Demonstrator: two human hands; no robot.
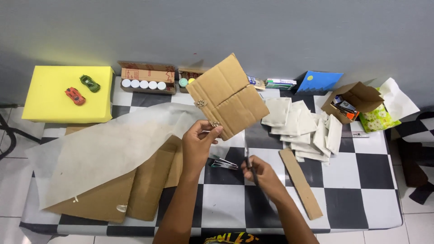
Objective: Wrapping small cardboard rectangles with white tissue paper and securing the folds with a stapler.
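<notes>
At the far left, a yellow block (pixel 68 94) is seen beside the table, and a red toy car (pixel 75 96) and a green toy car (pixel 90 83) are placed on top of it. A large sheet of white paper (pixel 104 151) is spread over flat brown cardboard sheets (pixel 131 192) on the checkered table (pixel 361 180). Behind it, by the wall, an open carton with white-capped bottles (pixel 144 81) is standing. The left hand (pixel 199 142) is raised above the table, and a folded cardboard piece (pixel 228 97) is pinched at its lower corner between the thumb and the fingers; the piece is held tilted, and two small metal fasteners are visible on its left edge. Just below this hand, a stapler (pixel 224 164) is lying on the table. The right hand (pixel 260 174) is closed around a thin dark tool (pixel 251 167), which cannot be identified surely. Further right, a cardboard strip (pixel 300 183) is laid, then a heap of white folded pieces (pixel 305 131), and an open small box (pixel 355 101).
</notes>
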